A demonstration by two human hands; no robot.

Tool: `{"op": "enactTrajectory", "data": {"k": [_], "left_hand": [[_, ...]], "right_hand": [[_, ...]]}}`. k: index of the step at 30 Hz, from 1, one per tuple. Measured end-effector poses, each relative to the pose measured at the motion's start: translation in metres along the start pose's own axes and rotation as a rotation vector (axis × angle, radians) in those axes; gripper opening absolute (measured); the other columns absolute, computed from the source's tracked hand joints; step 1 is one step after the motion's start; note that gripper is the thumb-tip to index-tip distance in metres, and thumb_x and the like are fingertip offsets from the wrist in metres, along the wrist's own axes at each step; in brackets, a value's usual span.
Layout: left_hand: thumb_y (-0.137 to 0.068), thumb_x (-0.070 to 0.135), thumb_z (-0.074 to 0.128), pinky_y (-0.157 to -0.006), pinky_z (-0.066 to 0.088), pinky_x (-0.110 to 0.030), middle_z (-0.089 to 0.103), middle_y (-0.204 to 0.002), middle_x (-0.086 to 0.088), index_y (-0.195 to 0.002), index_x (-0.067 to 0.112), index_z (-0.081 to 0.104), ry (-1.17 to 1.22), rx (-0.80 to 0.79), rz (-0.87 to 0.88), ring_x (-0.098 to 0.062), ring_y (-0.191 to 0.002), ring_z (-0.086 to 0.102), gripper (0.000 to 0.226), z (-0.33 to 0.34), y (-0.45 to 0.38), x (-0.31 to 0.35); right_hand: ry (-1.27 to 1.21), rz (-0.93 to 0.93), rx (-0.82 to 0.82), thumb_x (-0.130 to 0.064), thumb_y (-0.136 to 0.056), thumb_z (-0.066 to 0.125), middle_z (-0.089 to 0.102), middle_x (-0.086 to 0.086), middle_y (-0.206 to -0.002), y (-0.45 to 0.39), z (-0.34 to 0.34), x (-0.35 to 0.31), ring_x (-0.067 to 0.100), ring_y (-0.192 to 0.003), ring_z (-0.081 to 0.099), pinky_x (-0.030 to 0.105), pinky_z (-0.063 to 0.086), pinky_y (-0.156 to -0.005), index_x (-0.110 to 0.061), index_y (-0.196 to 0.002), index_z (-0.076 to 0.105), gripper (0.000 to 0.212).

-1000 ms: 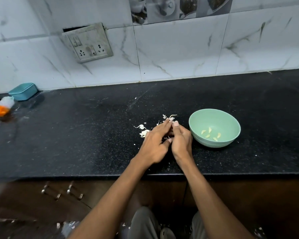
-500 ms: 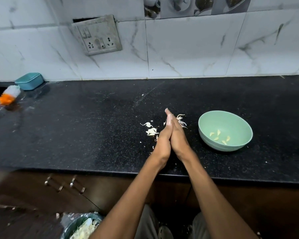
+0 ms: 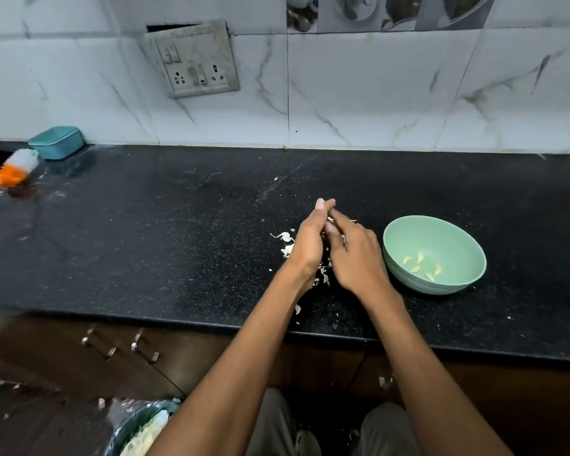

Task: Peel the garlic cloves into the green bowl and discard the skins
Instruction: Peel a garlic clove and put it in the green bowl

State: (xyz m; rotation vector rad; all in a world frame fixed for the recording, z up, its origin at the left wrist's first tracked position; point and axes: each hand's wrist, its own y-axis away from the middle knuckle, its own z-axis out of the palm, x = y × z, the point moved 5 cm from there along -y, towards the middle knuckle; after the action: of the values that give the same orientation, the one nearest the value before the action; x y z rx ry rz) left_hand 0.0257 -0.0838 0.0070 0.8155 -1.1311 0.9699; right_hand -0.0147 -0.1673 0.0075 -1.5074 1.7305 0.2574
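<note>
The green bowl [image 3: 450,234] stands on the black counter right of my hands, with several peeled garlic cloves [image 3: 421,265] in its bottom. My left hand [image 3: 308,243] stands on edge with its fingers straight and pointing away from me. My right hand [image 3: 354,255] lies palm down beside it, its straight fingers touching the left palm. Neither hand visibly holds a clove. Loose white garlic skins [image 3: 287,241] lie on the counter left of my hands, and more skin scraps [image 3: 323,278] lie between and below my wrists.
A lined bin [image 3: 135,429] with skins in it sits on the floor at lower left. A teal box [image 3: 55,142] and an orange-and-white brush [image 3: 15,167] are at the counter's far left. The counter's front edge [image 3: 178,320] runs above brown cabinet doors.
My palms were pressed flat together half a second ago; now the right hand has slid down and turned palm down against the left. The view has shifted slightly.
</note>
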Motion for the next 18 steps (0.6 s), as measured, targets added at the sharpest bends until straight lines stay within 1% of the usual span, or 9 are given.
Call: {"op": "enactTrajectory", "data": {"k": [2,3,4,7,9,11,13,15,18], "left_hand": [[-0.111,0.036,0.03,-0.102,0.047,-0.023,0.061,-0.127,-0.001,-0.145,0.007,0.05,-0.034,0.026,-0.008,-0.008,-0.117,0.059,0.049,-0.006,-0.001,-0.005],[-0.112,0.035,0.029,-0.108,0.045,-0.027,0.058,-0.133,-0.001,-0.145,0.008,0.05,-0.051,0.04,-0.004,-0.011,-0.127,0.055,0.048,-0.01,0.0,-0.009],[-0.112,0.034,0.029,-0.112,0.042,-0.03,0.058,-0.135,0.0,-0.144,0.009,0.051,-0.07,0.049,0.002,-0.015,-0.134,0.052,0.046,-0.015,-0.001,-0.013],[-0.111,0.034,0.032,-0.113,0.042,-0.033,0.061,-0.139,-0.007,-0.138,0.013,0.057,-0.104,0.052,0.028,-0.018,-0.136,0.051,0.042,-0.027,0.002,-0.022],[-0.111,0.03,0.033,-0.113,0.043,-0.034,0.06,-0.142,-0.006,-0.137,0.011,0.059,-0.112,0.07,0.049,-0.018,-0.137,0.051,0.041,-0.036,0.004,-0.026],[-0.111,0.026,0.034,-0.114,0.042,-0.038,0.061,-0.14,-0.002,-0.136,0.009,0.06,-0.125,0.101,0.082,-0.016,-0.135,0.053,0.04,-0.044,0.006,-0.025],[-0.11,0.027,0.038,-0.114,0.042,-0.038,0.062,-0.138,0.0,-0.137,0.008,0.059,-0.12,0.125,0.115,-0.013,-0.134,0.054,0.039,-0.054,0.008,-0.024],[-0.103,0.036,0.043,-0.113,0.042,-0.035,0.063,-0.138,0.003,-0.134,0.013,0.061,-0.112,0.147,0.145,-0.011,-0.133,0.055,0.043,-0.063,0.01,-0.021],[-0.093,0.041,0.043,-0.114,0.042,-0.037,0.065,-0.133,0.007,-0.126,0.022,0.064,-0.098,0.184,0.165,-0.011,-0.133,0.056,0.043,-0.079,0.013,-0.02]], "right_hand": [[0.004,-0.012,0.107,-0.013,-0.101,0.049,0.076,0.011,-0.1,-0.001,-0.005,-0.006,0.033,-0.091,0.068,0.046,0.054,-0.079,-0.015,-0.121,0.069,0.028],[0.026,0.003,0.139,-0.008,-0.098,0.051,0.075,0.012,-0.09,-0.002,-0.008,-0.007,0.034,-0.084,0.068,0.046,0.055,-0.075,-0.012,-0.111,0.073,0.025],[0.044,0.022,0.157,-0.009,-0.097,0.056,0.075,0.012,-0.084,-0.003,-0.009,-0.007,0.035,-0.08,0.068,0.046,0.055,-0.074,-0.011,-0.104,0.075,0.021],[0.038,0.068,0.154,-0.021,-0.087,0.076,0.07,0.004,-0.065,-0.005,-0.006,-0.002,0.026,-0.062,0.066,0.041,0.056,-0.066,-0.014,-0.076,0.077,0.013],[0.06,0.091,0.104,-0.016,-0.081,0.081,0.069,0.002,-0.065,-0.004,0.002,0.003,0.022,-0.062,0.066,0.038,0.057,-0.066,-0.015,-0.068,0.074,0.015],[0.081,0.073,0.022,-0.001,-0.082,0.075,0.071,0.003,-0.089,0.002,0.009,0.004,0.021,-0.084,0.068,0.032,0.057,-0.079,-0.016,-0.085,0.08,0.016],[0.105,0.038,-0.073,0.006,-0.086,0.067,0.066,0.004,-0.119,0.014,0.018,0.003,0.021,-0.115,0.06,0.027,0.048,-0.1,-0.016,-0.118,0.076,0.04],[0.163,-0.032,-0.107,-0.01,-0.096,0.062,0.056,0.001,-0.143,0.032,0.022,-0.006,0.02,-0.134,0.046,0.032,0.033,-0.114,-0.019,-0.138,0.064,0.042],[0.239,-0.238,-0.218,-0.041,-0.104,0.041,0.038,-0.002,-0.162,0.072,0.042,-0.027,0.014,-0.149,0.031,0.037,0.02,-0.124,-0.02,-0.151,0.048,0.052]]}}
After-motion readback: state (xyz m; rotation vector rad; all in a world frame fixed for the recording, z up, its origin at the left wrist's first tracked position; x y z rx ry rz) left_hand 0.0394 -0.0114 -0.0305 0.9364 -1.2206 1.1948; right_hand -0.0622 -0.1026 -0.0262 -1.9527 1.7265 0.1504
